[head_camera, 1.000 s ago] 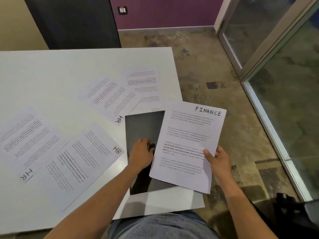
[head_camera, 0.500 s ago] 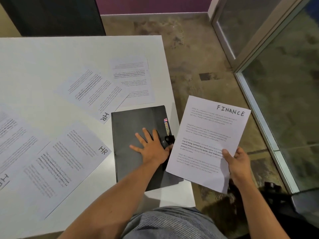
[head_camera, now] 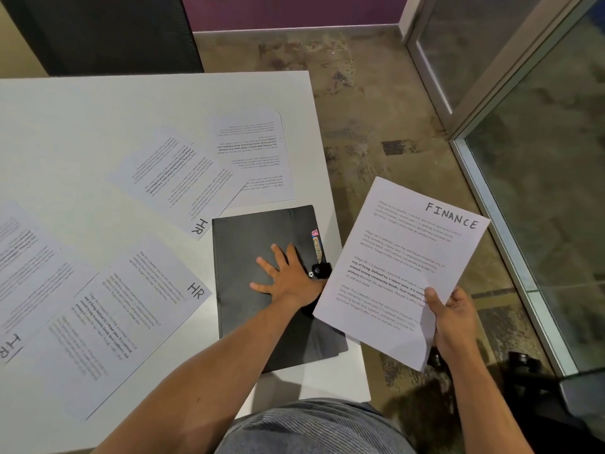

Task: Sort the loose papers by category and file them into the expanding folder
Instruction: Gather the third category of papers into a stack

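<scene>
We saw the expanding folder (head_camera: 262, 244) lying flat near the right edge of the white table (head_camera: 82, 109), a matte black rectangle with a faintly grained cover and a small black clasp (head_camera: 320, 269) on its right side. A narrow coloured tab (head_camera: 317, 245) with lettering showed just above the clasp. The left hand (head_camera: 284, 279) lay palm down on the cover, fingers straight and spread, pressing it flat. The right hand (head_camera: 453, 319) was out beyond the table edge, thumb on top and fingers curled beneath the lower corner of the FINANCE sheet (head_camera: 402, 267), a thin white page of printed text with that word handwritten at its top right. The page was held in the air, its left edge overlapping the folder's right side, with a slight crease near the thumb.

Four more smooth white sheets lay on the table. One HR sheet (head_camera: 183, 181) sat just beyond the folder's far left corner, partly covering an unlabelled printed sheet (head_camera: 258, 152). Another HR sheet (head_camera: 124, 319) lay to the folder's left, and a third marked HR (head_camera: 23, 273) was cut off by the left edge of the view.

Past the table we saw mottled brown stone floor (head_camera: 376, 109), a purple wall (head_camera: 294, 8) and a metal-framed glass door (head_camera: 540, 126).
</scene>
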### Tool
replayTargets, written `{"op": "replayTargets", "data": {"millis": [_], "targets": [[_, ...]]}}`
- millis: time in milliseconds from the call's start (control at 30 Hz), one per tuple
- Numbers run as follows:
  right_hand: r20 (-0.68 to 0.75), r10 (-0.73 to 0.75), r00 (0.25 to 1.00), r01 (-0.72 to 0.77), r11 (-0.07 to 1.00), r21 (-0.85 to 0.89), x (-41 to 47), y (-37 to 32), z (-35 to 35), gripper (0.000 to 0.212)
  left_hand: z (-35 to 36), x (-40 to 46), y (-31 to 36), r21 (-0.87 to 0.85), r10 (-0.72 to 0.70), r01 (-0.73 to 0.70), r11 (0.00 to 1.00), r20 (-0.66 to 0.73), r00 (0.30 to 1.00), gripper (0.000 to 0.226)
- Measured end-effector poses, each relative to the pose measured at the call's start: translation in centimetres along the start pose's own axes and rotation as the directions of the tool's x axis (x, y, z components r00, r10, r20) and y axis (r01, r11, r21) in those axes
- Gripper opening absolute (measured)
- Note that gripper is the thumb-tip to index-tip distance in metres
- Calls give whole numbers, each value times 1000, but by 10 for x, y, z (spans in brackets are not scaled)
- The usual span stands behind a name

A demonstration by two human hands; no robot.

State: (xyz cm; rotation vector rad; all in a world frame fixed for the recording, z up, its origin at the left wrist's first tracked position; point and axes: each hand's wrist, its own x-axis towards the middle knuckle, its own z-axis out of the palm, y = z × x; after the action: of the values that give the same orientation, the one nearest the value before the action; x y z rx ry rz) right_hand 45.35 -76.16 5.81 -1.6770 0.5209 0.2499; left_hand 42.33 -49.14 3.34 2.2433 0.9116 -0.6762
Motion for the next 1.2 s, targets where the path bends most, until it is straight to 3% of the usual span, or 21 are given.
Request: {"op": "replayTargets", "data": {"millis": [333,533,700,900,1100,1200], "targets": [[-17,74,997,-72,994,87,-3,-1,8,19,-38,-7,-25,-266,126,-107,958,55,990,98],[4,65,998,-65,994,89,-5,-7,14,26,-50,-25,-31,-314,272,-240,919,62,960,72],[3,32,999,-32,997,68,-9,-15,18,18,-40,-40,-20,-388,300,-281,878,-13,954,62],[-22,1,1000,0,997,76,-12,-26,18,19,-51,-57,-13,-350,345,-365,863,-121,931,63],[-1,-48,999,48,997,61,-18,-35,28,19,-82,-76,-20,-217,332,-363,906,-168,928,29],[15,-103,995,102,994,41,-21,-45,31,17,-91,-88,-23,-231,301,-355,906,-240,923,19]]}}
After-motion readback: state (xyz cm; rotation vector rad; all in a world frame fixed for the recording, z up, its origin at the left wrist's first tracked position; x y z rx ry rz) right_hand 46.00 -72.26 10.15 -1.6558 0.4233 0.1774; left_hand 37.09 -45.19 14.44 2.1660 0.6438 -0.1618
